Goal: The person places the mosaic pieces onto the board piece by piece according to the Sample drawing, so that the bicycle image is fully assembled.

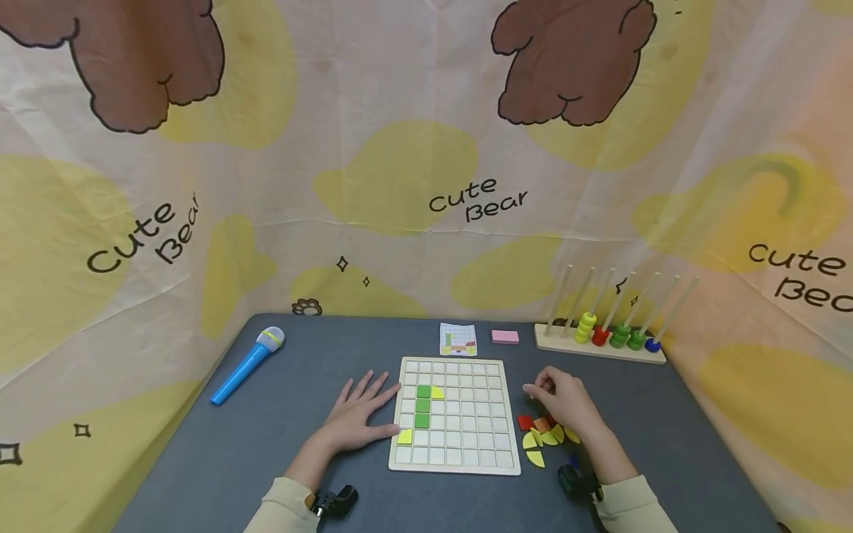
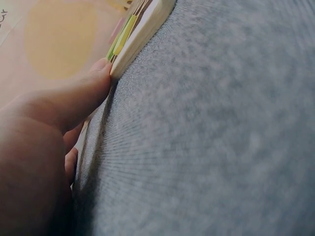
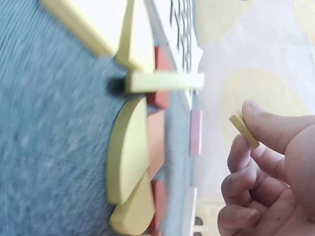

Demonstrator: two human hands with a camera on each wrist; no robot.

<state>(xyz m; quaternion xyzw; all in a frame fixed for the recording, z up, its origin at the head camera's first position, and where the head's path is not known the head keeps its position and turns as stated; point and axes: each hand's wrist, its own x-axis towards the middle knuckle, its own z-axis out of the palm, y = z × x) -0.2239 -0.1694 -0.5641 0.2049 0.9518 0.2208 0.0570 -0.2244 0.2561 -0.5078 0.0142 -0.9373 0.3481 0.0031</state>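
A white grid board (image 1: 460,460) lies on the table. Its squares hold three green tiles (image 1: 423,406) in a column, a yellow piece (image 1: 437,393) with a curved edge beside the top one, and another yellow piece (image 1: 404,437) at lower left. My left hand (image 1: 356,416) lies with fingers spread at the board's left edge, its thumb touching the rim near that lower piece. Right of the board, my right hand (image 1: 566,398) is raised over the loose pieces. It pinches a small yellow piece (image 3: 244,131) between thumb and index finger, seen edge-on in the right wrist view.
Yellow quarter-round pieces (image 1: 535,459) lie loose at the board's right with a red tile (image 1: 525,422) and an orange one (image 1: 541,425). Behind the board are a picture card (image 1: 457,340), a pink block (image 1: 505,337) and a bead-peg rack (image 1: 600,346). A blue microphone (image 1: 241,372) lies far left.
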